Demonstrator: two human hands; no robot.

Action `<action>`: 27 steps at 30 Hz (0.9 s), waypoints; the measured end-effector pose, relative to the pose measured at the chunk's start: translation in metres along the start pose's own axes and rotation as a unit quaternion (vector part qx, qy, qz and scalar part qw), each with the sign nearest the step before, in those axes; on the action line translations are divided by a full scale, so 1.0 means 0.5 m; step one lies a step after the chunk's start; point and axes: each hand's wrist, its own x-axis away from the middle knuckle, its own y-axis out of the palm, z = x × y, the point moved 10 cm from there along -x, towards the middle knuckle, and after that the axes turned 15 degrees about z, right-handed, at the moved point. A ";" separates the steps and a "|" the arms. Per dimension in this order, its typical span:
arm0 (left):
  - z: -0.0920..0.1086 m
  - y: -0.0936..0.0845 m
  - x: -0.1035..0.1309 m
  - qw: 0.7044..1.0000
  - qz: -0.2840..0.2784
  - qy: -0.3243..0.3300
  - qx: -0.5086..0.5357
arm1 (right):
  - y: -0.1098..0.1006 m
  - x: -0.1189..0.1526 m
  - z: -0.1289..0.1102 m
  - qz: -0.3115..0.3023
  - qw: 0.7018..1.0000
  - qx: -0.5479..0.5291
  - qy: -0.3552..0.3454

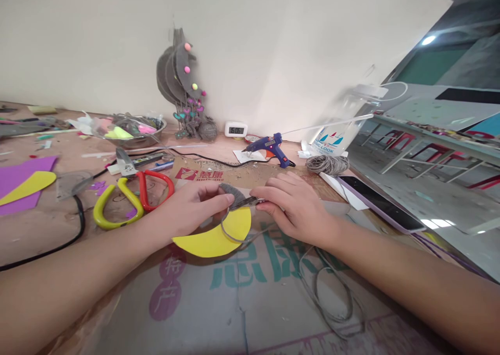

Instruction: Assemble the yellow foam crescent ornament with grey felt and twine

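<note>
Near the middle, my left hand (205, 204) is closed, thumb and fingers pinching a curved piece wrapped in grey yarn (232, 192). My right hand (291, 204) is closed at the other end of this piece, its fingertips pressed together there. Just below the hands is a yellow crescent-shaped sheet (219, 240); whether it joins the wrapped piece I cannot tell. A strand of grey yarn crosses the yellow crescent and runs under my right hand to loose yarn loops (332, 292) on the cardboard (195, 303).
Left lie scissors (117, 204) with yellow and red handles, purple sheet (42, 167) and a bowl of scraps (156, 133). Behind are a blue glue gun (273, 149), a small clock (236, 130) and a grey hanging ornament (175, 73). Right are a yarn coil (327, 163), plastic jug (339, 120) and phone (378, 201).
</note>
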 end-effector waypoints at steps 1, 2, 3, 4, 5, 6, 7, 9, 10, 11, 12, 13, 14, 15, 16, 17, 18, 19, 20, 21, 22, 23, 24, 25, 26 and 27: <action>-0.001 -0.001 0.000 1.000 0.000 -0.001 -0.005 | 0.001 0.000 0.000 -0.003 1.000 0.001 -0.001; -0.002 -0.001 -0.001 1.000 0.000 -0.002 -0.008 | 0.002 0.000 -0.001 -0.005 1.000 0.003 -0.002; -0.003 -0.001 -0.001 1.000 -0.001 -0.001 -0.010 | 0.002 0.000 -0.002 -0.007 1.000 0.005 -0.004; -0.001 -0.001 -0.001 1.000 0.000 0.002 -0.010 | 0.002 0.000 -0.002 -0.008 1.000 0.008 -0.007; 0.001 -0.001 -0.001 1.000 0.000 0.008 -0.011 | 0.002 0.000 -0.004 -0.008 1.000 0.010 -0.011; 0.004 -0.002 -0.001 1.000 0.001 0.015 -0.013 | 0.002 0.000 -0.005 -0.008 1.000 0.012 -0.014; 0.006 -0.002 -0.001 1.000 0.002 0.022 -0.017 | 0.002 0.000 -0.006 -0.008 1.000 0.015 -0.018; 0.009 -0.002 0.000 0.999 0.002 0.026 -0.025 | 0.002 0.000 -0.006 -0.010 1.000 0.019 -0.022; 0.009 -0.002 0.001 0.999 0.002 0.026 -0.028 | 0.002 0.000 -0.006 -0.011 0.999 0.022 -0.023; 0.010 -0.002 0.001 0.999 0.002 0.025 -0.029 | 0.002 0.000 -0.006 -0.012 0.999 0.024 -0.025; 0.010 -0.002 0.001 0.999 0.003 0.025 -0.030 | 0.002 0.000 -0.007 -0.012 0.999 0.026 -0.028; 0.011 -0.003 0.001 0.999 0.003 0.025 -0.030 | 0.002 0.000 -0.007 -0.012 0.999 0.029 -0.030; 0.011 -0.003 0.002 0.999 0.003 0.026 -0.030 | 0.001 0.000 -0.008 -0.012 0.999 0.032 -0.033; 0.012 -0.003 0.002 0.999 0.002 0.026 -0.028 | 0.000 0.000 -0.009 -0.011 0.999 0.034 -0.035; 0.011 -0.002 0.002 0.999 0.000 0.025 -0.026 | 0.000 0.001 -0.009 -0.010 0.999 0.036 -0.037; 0.010 -0.001 0.002 0.999 -0.002 0.023 -0.022 | -0.001 0.001 -0.010 -0.009 0.999 0.037 -0.038; 0.010 0.000 0.002 1.000 -0.005 0.021 -0.019 | -0.001 0.001 -0.010 -0.008 0.999 0.036 -0.038; 0.009 0.001 0.002 1.000 -0.008 0.020 -0.017 | 0.000 0.001 -0.011 -0.009 0.999 0.034 -0.037; 0.009 0.001 0.002 1.000 -0.009 0.020 -0.014 | 0.001 0.001 -0.010 -0.010 0.999 0.031 -0.035; 0.009 0.002 0.002 1.000 -0.010 0.020 -0.013 | 0.002 0.001 -0.010 -0.012 0.999 0.028 -0.033; 0.009 0.002 0.001 1.000 -0.010 0.022 -0.012 | 0.003 0.000 -0.010 -0.013 0.999 0.025 -0.031; 0.009 0.002 0.001 1.000 -0.010 0.022 -0.012 | 0.004 0.000 -0.010 -0.015 0.999 0.023 -0.030; 0.009 0.002 0.001 1.000 -0.011 0.022 -0.011 | 0.004 0.000 -0.009 -0.016 0.999 0.022 -0.030; 0.009 0.003 0.001 1.000 -0.013 0.021 -0.009 | 0.004 -0.001 -0.010 -0.015 0.999 0.021 -0.031; 0.009 0.004 0.001 1.000 -0.015 0.019 -0.005 | 0.004 -0.001 -0.010 -0.014 0.999 0.021 -0.032; 0.009 0.004 0.001 1.000 -0.015 0.019 -0.002 | 0.004 -0.002 -0.010 -0.013 0.999 0.022 -0.033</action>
